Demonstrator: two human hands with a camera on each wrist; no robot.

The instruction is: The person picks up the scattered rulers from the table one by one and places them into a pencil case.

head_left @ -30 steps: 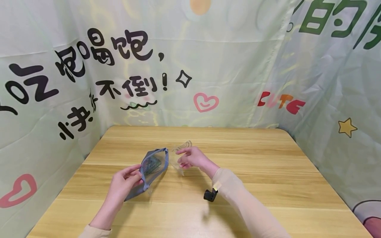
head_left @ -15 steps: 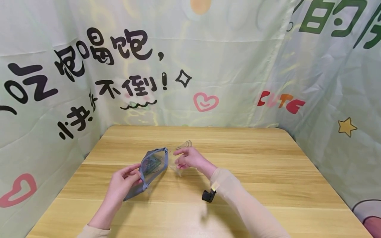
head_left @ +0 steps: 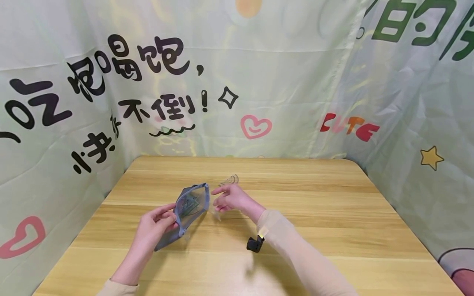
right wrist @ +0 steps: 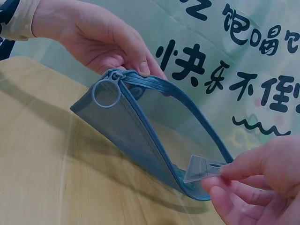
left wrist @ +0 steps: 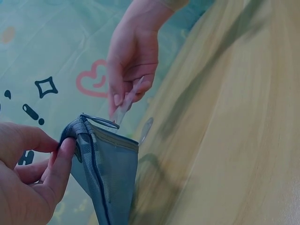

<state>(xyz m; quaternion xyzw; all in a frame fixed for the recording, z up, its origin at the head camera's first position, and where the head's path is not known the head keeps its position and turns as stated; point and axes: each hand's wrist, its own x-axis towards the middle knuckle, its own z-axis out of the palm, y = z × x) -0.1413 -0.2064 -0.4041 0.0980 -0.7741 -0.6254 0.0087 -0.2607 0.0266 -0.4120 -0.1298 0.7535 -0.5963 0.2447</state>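
Note:
My left hand (head_left: 157,222) pinches the rim of a blue-grey mesh zipper pouch (head_left: 168,240), whose mouth gapes toward the right. A ring-shaped zipper pull (right wrist: 107,93) hangs at the held end. Through the mouth, a greenish item (head_left: 189,204) shows inside. My right hand (head_left: 233,197) holds a clear plastic set square (right wrist: 202,168) between thumb and fingers, just at the far end of the mouth. Its pointed corner overlaps the pouch opening in the right wrist view. Curved protractor marks (head_left: 230,179) on clear plastic show beyond the right hand in the head view.
Both hands work over a wooden table (head_left: 314,197). A printed cloth (head_left: 296,82) with characters and hearts hangs around its back and sides. A small black camera (head_left: 254,244) sits below my right wrist.
The right hand has drifted a little left with the set square, closer to the pouch mouth. The left hand and the pouch have stayed nearly still.

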